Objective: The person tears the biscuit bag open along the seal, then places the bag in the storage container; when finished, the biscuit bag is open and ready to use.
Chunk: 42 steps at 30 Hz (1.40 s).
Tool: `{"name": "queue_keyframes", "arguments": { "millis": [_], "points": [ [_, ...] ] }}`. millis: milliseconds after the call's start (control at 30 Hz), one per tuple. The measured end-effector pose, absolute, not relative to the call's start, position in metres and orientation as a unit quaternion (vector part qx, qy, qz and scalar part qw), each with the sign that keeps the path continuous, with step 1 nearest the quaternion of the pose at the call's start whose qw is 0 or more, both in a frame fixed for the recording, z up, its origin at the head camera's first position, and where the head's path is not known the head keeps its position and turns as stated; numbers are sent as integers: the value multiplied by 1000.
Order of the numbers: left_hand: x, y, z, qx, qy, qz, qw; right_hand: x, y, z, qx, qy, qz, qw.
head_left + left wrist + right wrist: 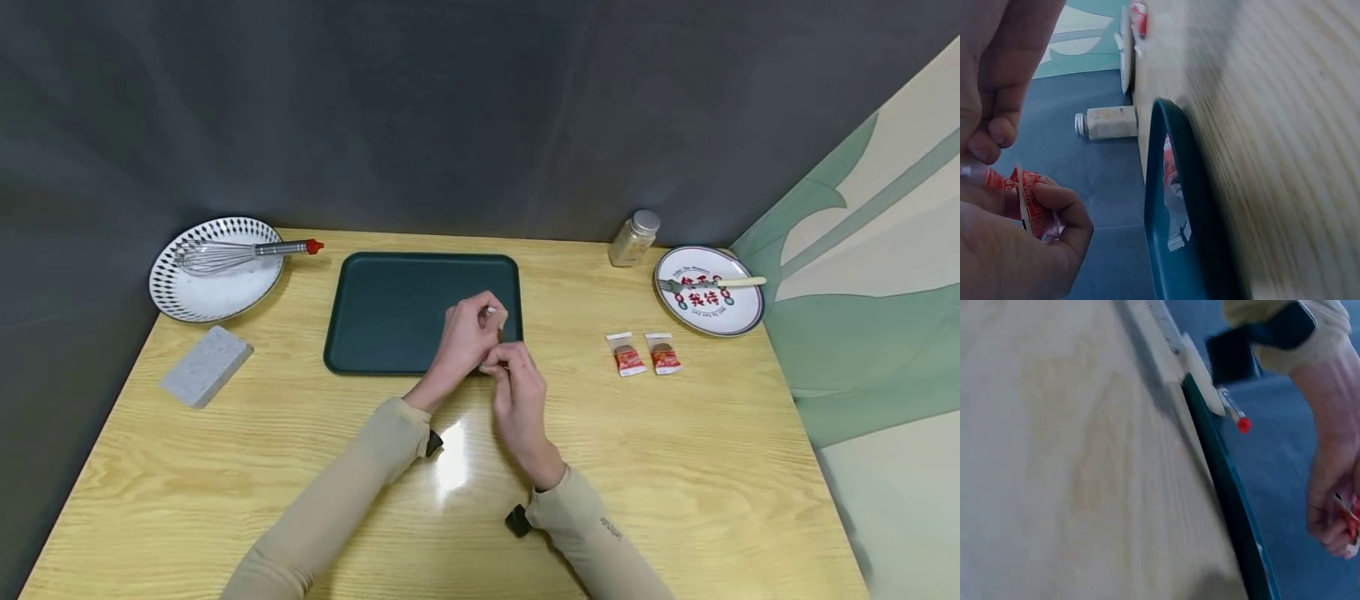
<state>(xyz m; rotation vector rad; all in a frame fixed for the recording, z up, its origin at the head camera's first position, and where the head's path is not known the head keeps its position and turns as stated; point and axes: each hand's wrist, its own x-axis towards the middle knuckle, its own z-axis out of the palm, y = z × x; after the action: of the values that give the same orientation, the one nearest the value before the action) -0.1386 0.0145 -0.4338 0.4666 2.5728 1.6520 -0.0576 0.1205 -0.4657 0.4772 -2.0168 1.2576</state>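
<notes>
My left hand (467,335) grips a small red-and-clear snack packet (1036,209) above the near right corner of the dark green tray (390,312). Just nearer me, my right hand (519,400) has its fingers curled and pinches the packet's other end. In the left wrist view the red film bends up between both hands, and fingers hide part of it. Within the tray lies a clear and red packet (1177,209) with a zigzag edge, which the hands cover in the head view.
At left are a patterned bowl (168,287) with a whisk (225,255) and a grey block (207,367). To the right lie two red-and-clear packets (626,356), a jar (633,238) and a plate (708,321) with a fork (738,282).
</notes>
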Motion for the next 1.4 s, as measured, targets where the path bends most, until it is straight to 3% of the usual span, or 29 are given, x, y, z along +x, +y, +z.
{"name": "queue_keyframes", "arguments": {
  "millis": [100,300,467,800,967,1200,1400],
  "points": [
    [-140,10,-434,155,829,536,28,-63,124,-459,118,-784,522,314],
    [-140,5,-437,164,822,545,23,-83,145,-452,0,-754,635,168],
    [-146,-1,-438,153,810,565,49,-102,156,-450,-14,-770,631,98],
    [-166,-13,-451,6,705,699,121,-128,173,-454,-19,-817,576,-29],
    [-170,-14,-459,-20,698,703,137,-140,178,-455,-6,-838,544,-43],
    [-173,-20,-468,29,802,591,87,-145,174,-448,23,-899,434,-54],
    [-178,-21,-470,55,860,502,80,-143,166,-444,34,-929,364,-54]
  ]
}}
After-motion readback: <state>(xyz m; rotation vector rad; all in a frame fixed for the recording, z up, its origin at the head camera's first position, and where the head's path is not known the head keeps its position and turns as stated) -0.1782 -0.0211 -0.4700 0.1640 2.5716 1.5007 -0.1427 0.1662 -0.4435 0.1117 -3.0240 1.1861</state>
